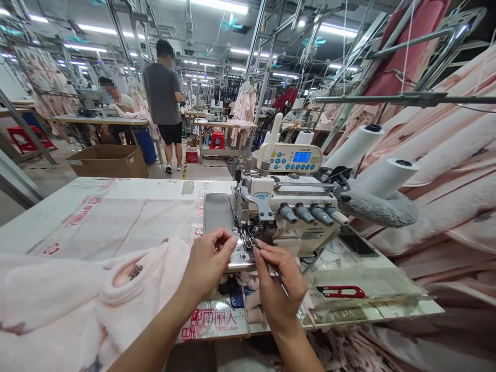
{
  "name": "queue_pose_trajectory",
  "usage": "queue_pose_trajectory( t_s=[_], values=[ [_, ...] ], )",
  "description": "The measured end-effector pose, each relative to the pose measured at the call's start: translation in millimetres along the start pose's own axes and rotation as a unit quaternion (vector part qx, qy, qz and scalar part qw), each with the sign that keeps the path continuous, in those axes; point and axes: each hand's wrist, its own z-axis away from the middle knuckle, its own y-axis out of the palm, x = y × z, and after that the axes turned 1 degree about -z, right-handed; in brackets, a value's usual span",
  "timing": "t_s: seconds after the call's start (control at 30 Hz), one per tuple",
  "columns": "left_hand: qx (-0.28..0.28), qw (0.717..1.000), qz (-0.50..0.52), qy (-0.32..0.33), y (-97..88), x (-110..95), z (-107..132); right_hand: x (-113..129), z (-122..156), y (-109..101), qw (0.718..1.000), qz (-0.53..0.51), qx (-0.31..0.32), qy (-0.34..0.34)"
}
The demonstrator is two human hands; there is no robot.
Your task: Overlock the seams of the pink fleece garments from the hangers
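Note:
A white overlock sewing machine (271, 201) stands on the table, with its metal plate and presser foot toward me. My right hand (281, 279) is closed on a thin dark metal tool, apparently tweezers (277, 274), whose tip points at the presser foot (247, 238). My left hand (211, 253) is at the left of the foot, thumb and forefinger pinched together. Any thread between those fingertips is too fine to make out. Left of my left forearm lies a pale pink fleece garment (151, 274) with a rounded, edged opening.
Red-handled thread snips (341, 292) lie to the right of my right hand. White thread cones (391, 178) stand behind the machine, beside hanging pink fabric (445, 222). A cardboard box (108, 161) sits beyond the table. One person (163, 93) stands further off; another sits at a machine.

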Motion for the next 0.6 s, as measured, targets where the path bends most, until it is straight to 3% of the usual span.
queue_pose_trajectory(
  t_s=[0.6],
  values=[
    [-0.006,1.000,-0.008,0.018,0.0,1.0,1.4,2.6,-3.4,-7.9,0.999,-0.013,0.033,0.035]
  ],
)
